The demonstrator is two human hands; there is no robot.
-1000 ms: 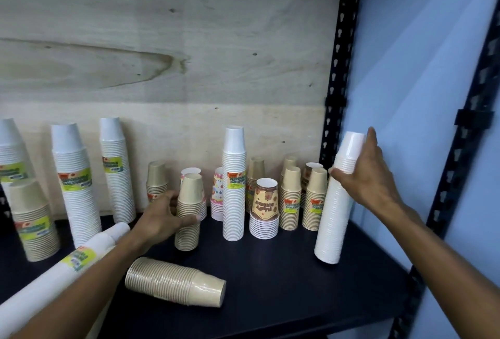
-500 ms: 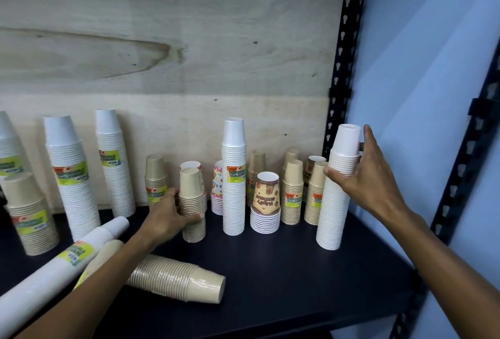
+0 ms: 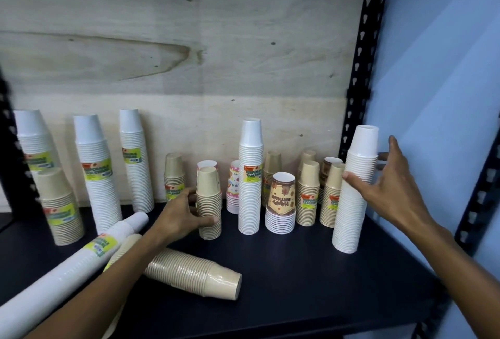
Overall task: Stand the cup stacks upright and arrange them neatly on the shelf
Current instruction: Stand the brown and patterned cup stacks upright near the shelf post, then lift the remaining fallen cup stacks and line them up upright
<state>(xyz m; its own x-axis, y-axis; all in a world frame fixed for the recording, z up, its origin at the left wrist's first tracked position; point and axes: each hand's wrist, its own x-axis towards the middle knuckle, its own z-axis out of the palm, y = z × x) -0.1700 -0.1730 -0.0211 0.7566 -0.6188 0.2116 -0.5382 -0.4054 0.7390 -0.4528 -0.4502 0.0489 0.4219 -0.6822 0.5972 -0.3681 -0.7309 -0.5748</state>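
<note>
Left hand [image 3: 180, 214] grips a short tan stack [image 3: 209, 203], thumb across its front, fingers behind. Stack is upright on the dark shelf [image 3: 311, 279], front of the middle group.

Right hand [image 3: 389, 189] is spread wide at the tall white stack [image 3: 355, 189] by the right end: thumb touches its front side, fingers straight behind and beside it, not curled round. Stack upright, slight lean.

Still lying down: a long white stack with green label [image 3: 67, 268] at front left, and a tan stack [image 3: 194, 275] on its side under the left forearm, cup bottom pointing right. A second tan stack seems to lie between them; mostly hidden, cannot tell its extent.

Upright already:
- three tall white labelled stacks at back left, one short tan stack [image 3: 61, 206] in front of them
- tall white stack [image 3: 251, 176] mid-shelf
- printed brown cup on white cups [image 3: 280, 202] just right of it
- several short tan stacks behind and beside, one patterned pink stack [image 3: 233, 187]

Plywood back panel [image 3: 189, 54], black slotted upright [image 3: 359, 54] at right.
</note>
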